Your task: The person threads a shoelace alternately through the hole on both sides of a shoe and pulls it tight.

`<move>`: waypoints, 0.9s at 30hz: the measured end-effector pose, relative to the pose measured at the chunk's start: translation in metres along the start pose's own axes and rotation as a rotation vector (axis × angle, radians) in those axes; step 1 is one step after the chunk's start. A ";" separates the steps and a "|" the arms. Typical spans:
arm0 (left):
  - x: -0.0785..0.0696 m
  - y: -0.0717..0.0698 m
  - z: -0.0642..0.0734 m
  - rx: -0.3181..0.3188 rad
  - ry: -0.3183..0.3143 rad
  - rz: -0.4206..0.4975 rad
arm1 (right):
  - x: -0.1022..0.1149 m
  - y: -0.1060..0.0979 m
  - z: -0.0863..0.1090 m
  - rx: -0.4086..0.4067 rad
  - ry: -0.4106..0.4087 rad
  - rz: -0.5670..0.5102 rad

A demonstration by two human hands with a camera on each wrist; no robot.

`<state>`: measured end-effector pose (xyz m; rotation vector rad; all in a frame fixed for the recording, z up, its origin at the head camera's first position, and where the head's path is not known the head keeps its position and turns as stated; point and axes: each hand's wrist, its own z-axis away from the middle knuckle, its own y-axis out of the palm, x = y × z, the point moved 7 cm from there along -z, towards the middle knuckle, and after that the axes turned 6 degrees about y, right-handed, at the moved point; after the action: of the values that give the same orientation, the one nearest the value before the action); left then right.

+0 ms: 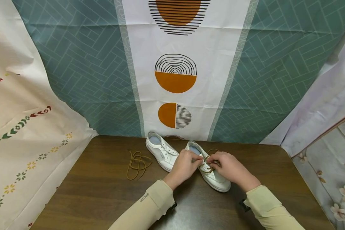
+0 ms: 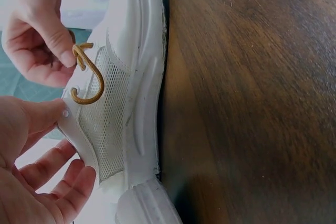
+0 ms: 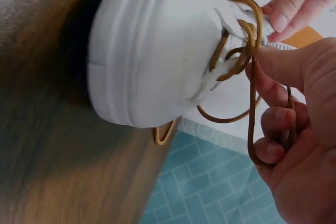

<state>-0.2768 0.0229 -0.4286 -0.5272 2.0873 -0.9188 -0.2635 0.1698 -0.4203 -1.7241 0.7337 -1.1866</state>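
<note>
A white shoe (image 1: 217, 182) lies on the table with its toe toward me, partly laced with a brown shoelace (image 3: 251, 119). My left hand (image 1: 184, 167) pinches the shoe's eyelet flap (image 2: 79, 132) between thumb and fingers, beside an eyelet in the left wrist view. Across the shoe's opening, my right hand (image 1: 230, 167) pinches the shoelace between thumb and forefinger. Part of the lace loops down over its curled lower fingers (image 3: 273, 150). In the left wrist view, a bend of lace comes out of one eyelet below the right thumb.
A second white shoe (image 1: 161, 154), with no lace in its eyelets, stands left of the first. Farther left, a loose brown shoelace (image 1: 137, 163) lies coiled on the brown wooden table (image 1: 97, 188). A patterned cloth (image 1: 175, 41) hangs behind the table's far edge.
</note>
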 end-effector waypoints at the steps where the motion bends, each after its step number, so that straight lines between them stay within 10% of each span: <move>1: 0.000 0.000 0.000 -0.003 0.002 0.000 | 0.001 0.001 0.000 0.005 -0.006 0.019; 13: 0.001 -0.001 0.002 -0.001 -0.002 0.025 | -0.002 0.004 -0.001 -0.031 0.072 0.018; 27: 0.000 -0.001 0.002 -0.016 0.016 0.028 | -0.008 -0.014 -0.004 -0.103 0.160 -0.522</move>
<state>-0.2751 0.0215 -0.4287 -0.4998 2.1124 -0.8937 -0.2704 0.1809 -0.4105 -1.9921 0.4498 -1.6781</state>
